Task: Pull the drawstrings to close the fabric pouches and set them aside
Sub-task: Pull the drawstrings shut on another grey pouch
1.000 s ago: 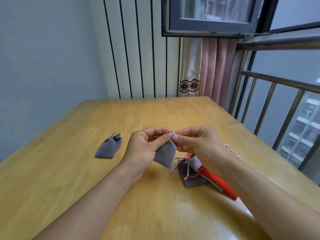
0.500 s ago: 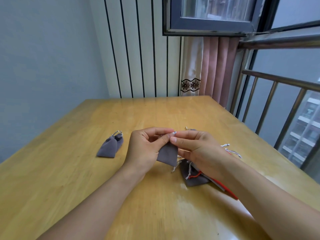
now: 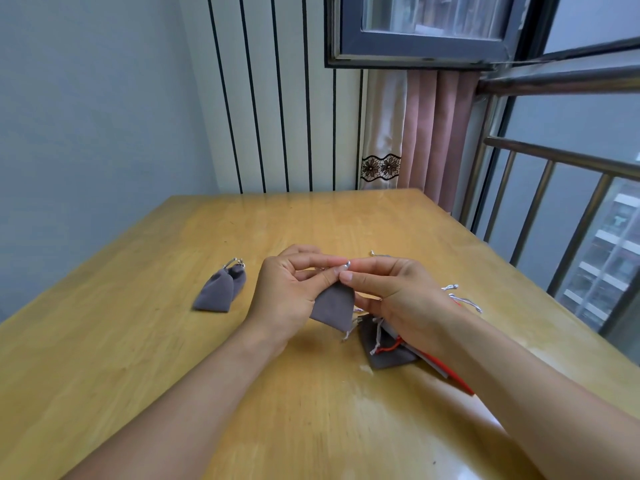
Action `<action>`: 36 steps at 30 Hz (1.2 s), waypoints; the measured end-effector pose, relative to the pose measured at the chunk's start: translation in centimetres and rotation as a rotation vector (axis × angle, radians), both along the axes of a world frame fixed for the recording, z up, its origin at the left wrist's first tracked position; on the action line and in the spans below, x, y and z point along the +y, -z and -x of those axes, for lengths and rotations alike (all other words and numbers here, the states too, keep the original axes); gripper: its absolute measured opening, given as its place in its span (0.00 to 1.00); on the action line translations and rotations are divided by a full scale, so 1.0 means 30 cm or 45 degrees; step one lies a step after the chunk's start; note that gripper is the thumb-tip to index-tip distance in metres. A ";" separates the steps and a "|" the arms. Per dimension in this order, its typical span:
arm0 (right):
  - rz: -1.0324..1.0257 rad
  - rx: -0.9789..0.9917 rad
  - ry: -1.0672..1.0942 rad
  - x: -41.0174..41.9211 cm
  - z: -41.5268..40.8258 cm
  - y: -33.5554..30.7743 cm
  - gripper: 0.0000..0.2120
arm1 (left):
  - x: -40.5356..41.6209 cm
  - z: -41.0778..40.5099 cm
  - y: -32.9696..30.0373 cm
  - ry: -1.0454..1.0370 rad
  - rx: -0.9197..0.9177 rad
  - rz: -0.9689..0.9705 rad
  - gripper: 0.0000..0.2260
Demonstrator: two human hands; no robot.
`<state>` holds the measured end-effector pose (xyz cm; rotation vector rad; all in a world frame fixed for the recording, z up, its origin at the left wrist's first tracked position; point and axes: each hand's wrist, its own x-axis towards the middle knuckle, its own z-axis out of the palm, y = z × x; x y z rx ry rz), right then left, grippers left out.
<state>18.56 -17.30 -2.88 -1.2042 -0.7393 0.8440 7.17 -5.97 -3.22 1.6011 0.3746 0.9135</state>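
A small grey fabric pouch [image 3: 333, 307] hangs just above the wooden table [image 3: 138, 341] between my hands. My left hand [image 3: 287, 296] pinches its top edge from the left. My right hand [image 3: 398, 292] pinches the top from the right, fingertips touching by a silver bead. Two closed grey pouches [image 3: 220, 289] lie together on the table to the left. A pile of flat grey pouches [image 3: 384, 344] with pale drawstrings lies under my right wrist, partly hidden.
A red-and-white object [image 3: 446, 372] sticks out from the pile below my right forearm. Loose grey cords with silver ends [image 3: 460, 297] lie right of my right hand. The table's right edge runs along a metal railing [image 3: 561, 216] and window.
My right hand has dropped lower over the pile, hiding more of the red object. The held pouch stays pinched between both hands, nearly in the same spot.
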 end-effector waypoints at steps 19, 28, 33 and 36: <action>-0.004 -0.107 -0.008 0.011 -0.007 0.002 0.07 | -0.003 -0.010 0.003 0.101 -0.084 0.171 0.06; 0.027 -0.091 -0.113 0.006 -0.017 0.003 0.12 | 0.021 -0.008 0.011 0.090 -0.010 -0.272 0.12; 0.039 -0.014 -0.099 0.008 -0.011 -0.002 0.11 | 0.020 -0.003 0.013 -0.027 0.012 -0.462 0.10; 0.070 0.146 -0.045 0.017 -0.007 -0.021 0.12 | 0.012 -0.001 0.008 -0.082 -0.021 -0.560 0.07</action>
